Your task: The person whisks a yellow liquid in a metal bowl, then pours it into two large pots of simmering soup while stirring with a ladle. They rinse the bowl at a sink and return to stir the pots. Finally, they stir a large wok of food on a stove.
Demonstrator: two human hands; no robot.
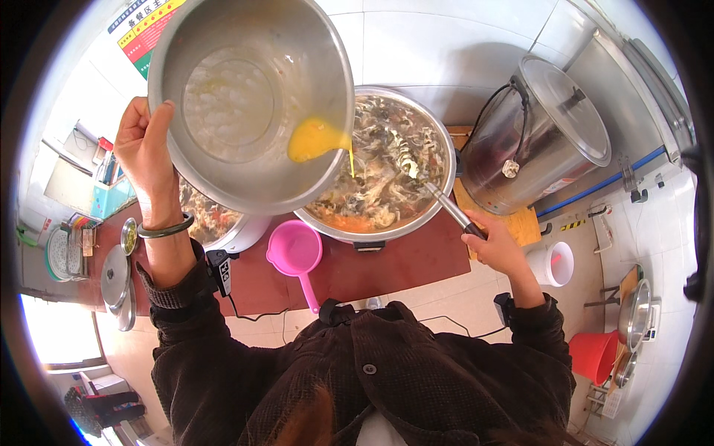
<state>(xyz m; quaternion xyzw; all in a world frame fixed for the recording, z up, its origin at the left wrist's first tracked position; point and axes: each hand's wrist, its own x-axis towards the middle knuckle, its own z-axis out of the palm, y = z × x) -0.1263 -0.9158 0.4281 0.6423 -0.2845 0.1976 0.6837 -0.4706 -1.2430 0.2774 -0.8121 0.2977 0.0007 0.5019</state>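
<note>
My left hand point(146, 148) grips the rim of a large metal basin point(228, 106), tipped towards the right. Yellow liquid that looks like beaten egg point(318, 139) has pooled at its lower side, and a thin stream falls over the rim. Below it stands a wide metal pot point(446, 195) of soup point(385, 161) with pale shreds and dark pieces. The basin hides the pot's left part. In my right hand point(491, 240) is the handle of a metal utensil point(446, 203), probably a ladle or spoon; its head is down in the soup.
A pink plastic dipper point(295, 248) lies on the red-brown table point(357, 284) before me. Partly behind the basin is a second pot point(234, 234) of food. A tall lidded metal bucket point(519, 145) with a plugged cord stands right, and metal lids point(115, 273) lie left. A white bucket point(559, 265) stands lower right.
</note>
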